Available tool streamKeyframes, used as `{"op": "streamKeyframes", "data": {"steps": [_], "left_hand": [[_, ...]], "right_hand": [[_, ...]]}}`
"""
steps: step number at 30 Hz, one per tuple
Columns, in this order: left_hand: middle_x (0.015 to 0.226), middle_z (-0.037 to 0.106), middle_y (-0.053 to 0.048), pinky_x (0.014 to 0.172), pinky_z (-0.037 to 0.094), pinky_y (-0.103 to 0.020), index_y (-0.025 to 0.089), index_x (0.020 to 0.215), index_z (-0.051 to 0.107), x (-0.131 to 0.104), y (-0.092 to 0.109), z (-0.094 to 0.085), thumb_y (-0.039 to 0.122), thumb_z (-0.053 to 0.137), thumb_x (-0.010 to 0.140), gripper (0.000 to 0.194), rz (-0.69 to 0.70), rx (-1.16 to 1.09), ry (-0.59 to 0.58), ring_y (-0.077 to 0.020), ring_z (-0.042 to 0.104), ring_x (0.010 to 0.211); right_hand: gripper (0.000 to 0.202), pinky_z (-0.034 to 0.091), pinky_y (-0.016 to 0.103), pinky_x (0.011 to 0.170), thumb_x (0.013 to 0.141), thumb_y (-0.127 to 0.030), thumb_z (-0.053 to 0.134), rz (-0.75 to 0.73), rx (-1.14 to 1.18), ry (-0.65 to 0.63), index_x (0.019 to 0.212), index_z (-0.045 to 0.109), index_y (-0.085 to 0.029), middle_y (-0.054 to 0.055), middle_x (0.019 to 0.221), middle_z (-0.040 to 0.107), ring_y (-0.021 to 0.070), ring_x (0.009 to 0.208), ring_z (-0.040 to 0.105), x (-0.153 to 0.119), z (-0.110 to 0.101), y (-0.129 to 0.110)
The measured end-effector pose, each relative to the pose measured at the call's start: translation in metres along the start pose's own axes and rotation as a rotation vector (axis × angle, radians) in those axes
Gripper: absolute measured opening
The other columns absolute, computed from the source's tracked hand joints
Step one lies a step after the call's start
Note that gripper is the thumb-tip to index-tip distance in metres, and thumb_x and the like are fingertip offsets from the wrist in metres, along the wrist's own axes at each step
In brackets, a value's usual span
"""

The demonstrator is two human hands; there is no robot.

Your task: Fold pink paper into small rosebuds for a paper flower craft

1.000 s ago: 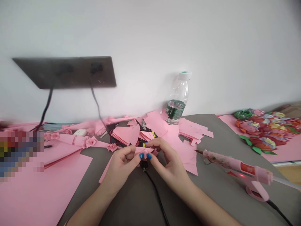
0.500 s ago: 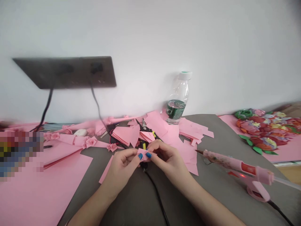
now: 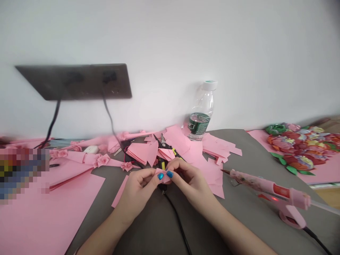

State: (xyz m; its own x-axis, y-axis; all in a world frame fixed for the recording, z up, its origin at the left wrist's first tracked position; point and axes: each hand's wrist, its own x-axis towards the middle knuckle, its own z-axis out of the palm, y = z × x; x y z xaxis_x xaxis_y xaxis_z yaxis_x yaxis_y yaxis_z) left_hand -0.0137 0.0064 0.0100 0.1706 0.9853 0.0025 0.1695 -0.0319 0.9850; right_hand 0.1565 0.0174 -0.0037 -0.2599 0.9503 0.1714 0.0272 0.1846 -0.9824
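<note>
Pinching a small folded pink paper piece [image 3: 162, 175] between both thumbs and forefingers, the person has it right at the middle of the frame, held just above the grey table [image 3: 239, 141]. The left hand [image 3: 139, 189] comes in from the lower left and the right hand [image 3: 190, 182] from the lower right, so the piece sits dead between them with the two blue-painted thumbnails almost touching on top of it. Both hands are closed tight on it, fingers curled in, no gap to speak of. Its long axis looks roughly left to right, running from one set of fingertips to the other, though it's so small and so covered by fingers that the exact shape is hard to call. Neither hand is really nearer; they share it evenly.

Right behind the hands lies a heap of pink paper scraps [image 3: 202, 148] with black snips [image 3: 163, 141] on top, and a black cable [image 3: 176, 219] runs out from under the hands toward the viewer. A pink glue gun [image 3: 268, 187] rests on its stand well off to the right, nozzle pointing toward the hands, red light on. A clear water bottle [image 3: 202, 113] stands against the wall behind, finished paper roses [image 3: 102, 160] lie to the left, and a bunch of multicoloured paper flowers [image 3: 300, 145] sits far right.
</note>
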Motion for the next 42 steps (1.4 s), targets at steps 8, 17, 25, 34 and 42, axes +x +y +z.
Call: {"op": "streamKeyframes", "data": {"steps": [8,17,25,34,42], "left_hand": [[0.081,0.077,-0.005,0.069,0.052,-0.023,0.016,0.091,0.079,-0.001,0.0,0.0,0.03,0.067,0.085,0.02,-0.085,-0.09,-0.083,-0.0187,0.069,0.077],[0.075,0.072,-0.003,0.065,0.047,-0.022,0.016,0.083,0.077,-0.001,-0.001,0.0,0.033,0.065,0.085,0.021,-0.078,-0.092,-0.089,-0.0163,0.063,0.073],[0.067,0.062,0.0,0.063,0.043,-0.021,0.017,0.067,0.069,0.0,0.007,0.0,0.032,0.057,0.089,0.029,-0.016,-0.038,-0.073,-0.0138,0.053,0.067],[0.067,0.062,0.0,0.064,0.042,-0.022,0.017,0.074,0.072,0.002,-0.004,-0.002,0.037,0.058,0.09,0.029,-0.008,-0.034,-0.053,-0.0147,0.053,0.068],[0.069,0.069,0.0,0.068,0.046,-0.023,0.018,0.064,0.067,0.001,-0.002,0.0,0.037,0.059,0.091,0.034,-0.019,-0.102,-0.083,-0.0163,0.06,0.072]], "right_hand": [[0.024,0.043,0.031,0.065,0.091,-0.035,0.061,-0.028,-0.048,0.032,0.073,0.054,-0.021,0.002,0.076,0.057,0.0178,0.072,0.054,-0.002,0.001,-0.005],[0.023,0.046,0.029,0.064,0.092,-0.039,0.063,0.035,0.122,0.005,0.082,0.058,-0.02,0.001,0.08,0.056,0.0154,0.07,0.054,-0.002,0.002,0.002],[0.027,0.046,0.027,0.065,0.091,-0.044,0.064,0.077,0.175,0.039,0.081,0.056,-0.019,0.001,0.078,0.057,0.0141,0.07,0.057,-0.001,0.0,0.002],[0.028,0.051,0.032,0.068,0.089,-0.046,0.066,0.094,0.193,-0.015,0.087,0.057,-0.02,0.002,0.083,0.058,0.017,0.075,0.06,-0.001,0.003,0.0],[0.029,0.053,0.032,0.071,0.089,-0.047,0.066,0.105,0.255,-0.071,0.089,0.055,-0.02,0.003,0.087,0.059,0.0179,0.079,0.062,-0.001,0.003,-0.001]]}}
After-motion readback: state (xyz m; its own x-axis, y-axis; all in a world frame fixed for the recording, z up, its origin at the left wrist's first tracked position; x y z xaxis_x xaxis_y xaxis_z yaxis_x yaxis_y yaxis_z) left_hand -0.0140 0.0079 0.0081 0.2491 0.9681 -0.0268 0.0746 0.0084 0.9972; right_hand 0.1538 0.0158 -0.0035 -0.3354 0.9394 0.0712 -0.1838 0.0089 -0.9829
